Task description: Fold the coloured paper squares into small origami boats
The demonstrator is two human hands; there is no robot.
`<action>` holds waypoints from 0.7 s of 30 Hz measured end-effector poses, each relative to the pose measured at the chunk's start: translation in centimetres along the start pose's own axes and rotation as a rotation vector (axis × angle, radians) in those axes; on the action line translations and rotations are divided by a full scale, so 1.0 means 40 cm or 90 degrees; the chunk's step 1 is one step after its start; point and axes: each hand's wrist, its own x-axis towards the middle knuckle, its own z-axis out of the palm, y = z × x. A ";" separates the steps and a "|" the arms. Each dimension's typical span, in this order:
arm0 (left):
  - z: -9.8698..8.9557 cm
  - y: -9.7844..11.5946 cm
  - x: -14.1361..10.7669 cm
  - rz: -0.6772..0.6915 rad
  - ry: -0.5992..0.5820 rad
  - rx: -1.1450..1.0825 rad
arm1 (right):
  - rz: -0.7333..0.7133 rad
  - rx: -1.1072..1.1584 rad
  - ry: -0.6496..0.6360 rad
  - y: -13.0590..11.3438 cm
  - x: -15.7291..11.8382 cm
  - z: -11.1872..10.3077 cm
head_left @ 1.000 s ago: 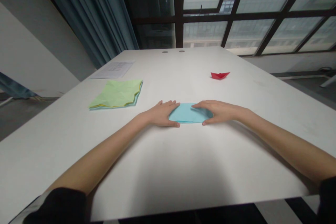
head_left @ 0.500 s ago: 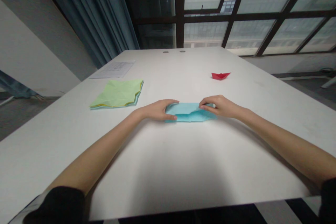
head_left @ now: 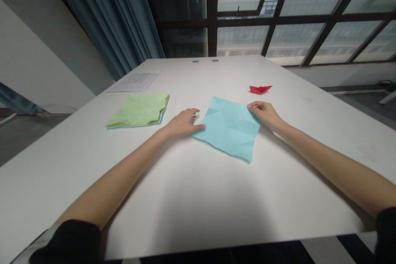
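A creased light blue paper sheet (head_left: 230,128) lies unfolded and turned at an angle on the white table, its near edge slightly ragged. My right hand (head_left: 265,113) pinches the sheet's upper right edge between thumb and fingers. At the sheet's left corner is my left hand (head_left: 185,123), thumb touching the paper, with the fingers spread apart from the thumb. Beyond my right hand sits a small red folded paper boat (head_left: 260,89).
To the left lies a stack of green, yellow and blue paper sheets (head_left: 139,110). Behind it is a printed white sheet (head_left: 133,82). The white table (head_left: 198,198) reaches toward dark-framed windows, with a blue curtain (head_left: 123,20) at the left.
The blue paper, folded into a strip before, is now opened out and rotated. My right hand has moved away and slightly right with its edge; my left hand has loosened its hold.
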 end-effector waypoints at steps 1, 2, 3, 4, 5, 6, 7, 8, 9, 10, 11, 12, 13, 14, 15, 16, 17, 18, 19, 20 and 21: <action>0.001 0.003 -0.002 0.011 -0.010 0.029 | 0.008 -0.019 0.007 0.009 0.006 -0.004; 0.003 0.005 -0.004 0.023 -0.021 0.056 | 0.010 -0.043 0.009 0.019 0.012 -0.008; 0.005 0.006 -0.006 0.034 -0.033 0.078 | 0.009 -0.068 0.005 0.029 0.018 -0.011; 0.006 0.005 -0.007 0.042 -0.045 0.095 | 0.005 -0.089 -0.009 0.039 0.023 -0.015; 0.008 0.004 -0.008 0.046 -0.056 0.107 | 0.001 -0.104 -0.032 0.048 0.027 -0.018; 0.010 0.000 -0.007 0.046 -0.063 0.116 | -0.003 -0.115 -0.061 0.056 0.030 -0.020; 0.011 -0.004 -0.006 0.043 -0.070 0.122 | -0.005 -0.124 -0.095 0.063 0.032 -0.022; 0.011 -0.010 -0.005 0.039 -0.074 0.126 | -0.011 -0.134 -0.127 0.069 0.033 -0.024; 0.011 -0.017 -0.003 0.034 -0.075 0.129 | -0.022 -0.145 -0.156 0.072 0.033 -0.026; 0.011 -0.024 0.000 0.030 -0.075 0.132 | -0.038 -0.157 -0.179 0.075 0.032 -0.027; 0.010 -0.031 0.002 0.025 -0.075 0.135 | -0.057 -0.170 -0.197 0.077 0.031 -0.029; 0.010 -0.037 0.005 0.022 -0.075 0.139 | -0.078 -0.181 -0.208 0.078 0.030 -0.029; 0.009 -0.044 0.008 0.019 -0.075 0.143 | -0.098 -0.190 -0.213 0.078 0.029 -0.030; 0.008 -0.049 0.010 0.016 -0.076 0.144 | -0.114 -0.200 -0.216 0.079 0.028 -0.030; 0.008 -0.053 0.013 0.014 -0.076 0.144 | -0.126 -0.208 -0.218 0.079 0.027 -0.030; 0.007 -0.055 0.015 0.016 -0.075 0.140 | -0.134 -0.214 -0.220 0.079 0.026 -0.030; 0.007 -0.057 0.017 0.022 -0.073 0.133 | -0.139 -0.217 -0.222 0.079 0.026 -0.029; 0.006 -0.057 0.019 0.031 -0.069 0.123 | -0.141 -0.217 -0.225 0.078 0.025 -0.029; 0.005 -0.057 0.021 0.040 -0.063 0.111 | -0.142 -0.215 -0.227 0.076 0.024 -0.029; 0.004 -0.055 0.022 0.046 -0.054 0.097 | -0.141 -0.209 -0.229 0.075 0.024 -0.029; 0.003 -0.053 0.023 0.045 -0.044 0.082 | -0.140 -0.199 -0.231 0.073 0.024 -0.030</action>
